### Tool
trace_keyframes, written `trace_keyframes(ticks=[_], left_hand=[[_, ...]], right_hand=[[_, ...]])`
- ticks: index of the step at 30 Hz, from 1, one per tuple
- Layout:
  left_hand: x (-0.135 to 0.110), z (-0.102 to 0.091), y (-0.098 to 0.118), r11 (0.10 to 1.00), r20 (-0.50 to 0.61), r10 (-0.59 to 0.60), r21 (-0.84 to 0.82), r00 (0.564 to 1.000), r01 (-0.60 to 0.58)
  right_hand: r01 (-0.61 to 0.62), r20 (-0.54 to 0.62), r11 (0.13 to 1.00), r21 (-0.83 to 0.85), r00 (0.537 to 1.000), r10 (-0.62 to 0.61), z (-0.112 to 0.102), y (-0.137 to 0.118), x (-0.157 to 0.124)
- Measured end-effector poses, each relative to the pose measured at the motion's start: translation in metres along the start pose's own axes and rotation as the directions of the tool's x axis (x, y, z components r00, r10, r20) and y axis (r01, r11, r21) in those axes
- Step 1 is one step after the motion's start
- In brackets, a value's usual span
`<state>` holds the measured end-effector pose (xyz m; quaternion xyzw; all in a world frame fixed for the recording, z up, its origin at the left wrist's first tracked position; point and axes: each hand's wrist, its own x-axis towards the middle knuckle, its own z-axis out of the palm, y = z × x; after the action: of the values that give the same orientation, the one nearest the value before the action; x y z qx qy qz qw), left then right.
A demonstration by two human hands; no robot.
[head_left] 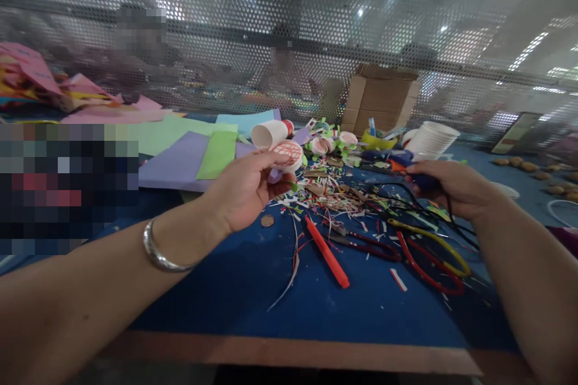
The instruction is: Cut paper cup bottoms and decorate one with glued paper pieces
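My left hand [246, 186] is closed on a paper craft piece [288, 155]: a round white disc marked with red lines, with bits of purple and green paper under it. To the right, my right hand [456, 186] grips a blue hot glue gun [424, 180] by its handle. An orange part shows near the gun's front, and a black cord [397, 186] runs from about the hand. Just behind the left hand a white paper cup [270, 133] lies on its side. Below and between the hands a red marker [327, 252] rests on the blue table.
Paper scraps [334, 195] litter the table's middle. Red- and yellow-handled scissors [433, 252] lie at right. Coloured sheets [176, 159] are at left. Similar craft pieces [323, 144], stacked white cups [431, 139] and a cardboard box [379, 99] stand behind, before a perforated metal screen [311, 6].
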<state>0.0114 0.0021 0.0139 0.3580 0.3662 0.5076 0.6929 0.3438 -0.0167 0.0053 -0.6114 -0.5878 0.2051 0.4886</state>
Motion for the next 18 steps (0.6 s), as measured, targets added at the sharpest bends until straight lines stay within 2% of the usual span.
trace_keyframes(ticks=[3, 7, 10, 14, 18], left_hand=[[0.0, 0.0, -0.001, 1.0, -0.001, -0.006, -0.003, 1.0, 0.006], [0.001, 0.0, -0.004, 1.0, 0.001, -0.016, -0.005, 1.0, 0.016], [0.003, -0.001, -0.007, 1.0, 0.004, -0.027, -0.006, 1.0, 0.027], [0.005, -0.003, -0.009, 0.999, 0.013, -0.034, -0.005, 0.999, 0.034], [0.002, -0.001, -0.007, 0.998, 0.004, -0.058, 0.004, 0.998, 0.058]], right_hand=[[-0.232, 0.091, 0.947, 0.223, 0.972, 0.217, -0.001, -0.013, 0.0], [-0.36, 0.196, 0.822, 0.443, 0.933, 0.303, 0.0, -0.027, -0.004], [-0.392, 0.25, 0.751, 0.531, 0.92, 0.303, 0.006, -0.033, -0.009], [-0.393, 0.261, 0.704, 0.591, 0.919, 0.295, 0.016, -0.039, -0.015], [-0.347, 0.28, 0.733, 0.585, 0.935, 0.218, 0.027, -0.045, -0.022]])
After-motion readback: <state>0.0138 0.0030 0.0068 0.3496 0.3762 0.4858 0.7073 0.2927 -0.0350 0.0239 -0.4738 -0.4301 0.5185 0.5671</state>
